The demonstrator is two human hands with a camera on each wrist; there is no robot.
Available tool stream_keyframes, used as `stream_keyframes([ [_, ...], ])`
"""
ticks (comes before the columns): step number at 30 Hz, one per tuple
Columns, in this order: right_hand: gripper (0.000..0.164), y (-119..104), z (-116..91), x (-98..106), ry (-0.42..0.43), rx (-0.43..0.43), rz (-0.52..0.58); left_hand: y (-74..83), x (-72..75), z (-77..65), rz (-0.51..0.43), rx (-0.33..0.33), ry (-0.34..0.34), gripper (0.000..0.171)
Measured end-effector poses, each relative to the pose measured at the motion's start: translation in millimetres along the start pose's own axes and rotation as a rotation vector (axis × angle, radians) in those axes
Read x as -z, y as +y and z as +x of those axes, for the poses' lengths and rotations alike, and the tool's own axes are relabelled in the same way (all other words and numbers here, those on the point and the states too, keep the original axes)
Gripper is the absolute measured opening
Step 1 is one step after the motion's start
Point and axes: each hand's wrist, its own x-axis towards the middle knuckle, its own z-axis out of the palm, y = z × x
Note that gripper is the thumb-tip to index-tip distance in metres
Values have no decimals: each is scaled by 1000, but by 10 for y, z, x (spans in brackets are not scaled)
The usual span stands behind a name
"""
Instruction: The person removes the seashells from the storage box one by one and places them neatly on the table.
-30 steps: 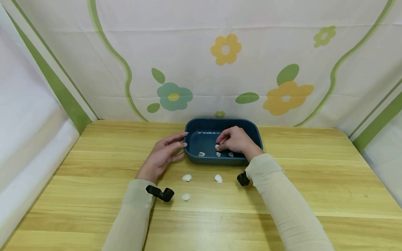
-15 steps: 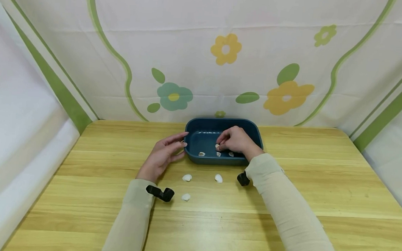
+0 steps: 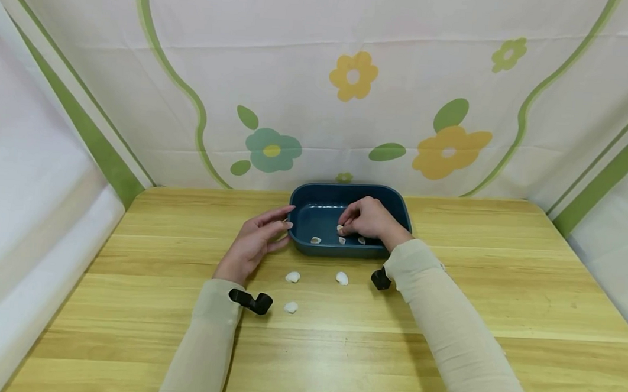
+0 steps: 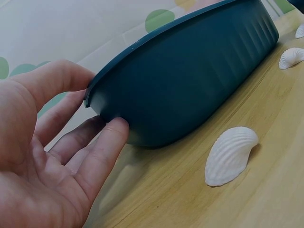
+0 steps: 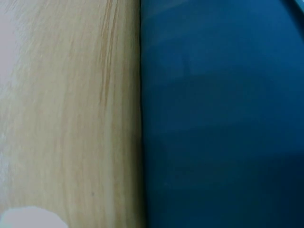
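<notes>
At the back of the table stands a dark blue rectangular basin [image 3: 311, 250]. My left hand [image 3: 254, 240] is at its left end; in the left wrist view the fingertips [image 4: 114, 130] touch the outer wall and rim, fingers spread and loosely bent. Inside the basin, my right hand [image 3: 367, 218] pinches a small white seashell [image 3: 339, 228] between thumb and fingers, low over the floor. More shells lie along the basin's near side: one at the left [image 3: 316, 240], a middle shell [image 3: 342, 240] and a right-hand shell [image 3: 362, 240]. The right wrist view shows only the basin's outer wall [image 5: 218, 109] and the tabletop.
Three white shells lie on the wooden table [image 3: 337, 363] in front of the basin: a left shell [image 3: 292, 276], a right shell [image 3: 342, 278] and a nearer shell [image 3: 290, 307]. A flowered curtain [image 3: 299, 71] hangs directly behind the basin.
</notes>
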Motion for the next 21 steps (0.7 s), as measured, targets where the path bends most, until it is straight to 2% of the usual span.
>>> stream_keyframes([
  [7, 11, -12, -6, 9, -6, 16, -3, -5, 0, 10, -3, -2, 8, 49],
  [12, 11, -2, -16, 27, 21, 43, 19, -14, 0, 14, -5, 1, 10, 49],
  [17, 12, 5, -25, 39, 76, 65, 61, -16, -1, 13, -7, 1, 8, 50],
  [21, 13, 3, -31, 42, 153, 62, 113, -24, 6, 17, -6, -4, 4, 50],
])
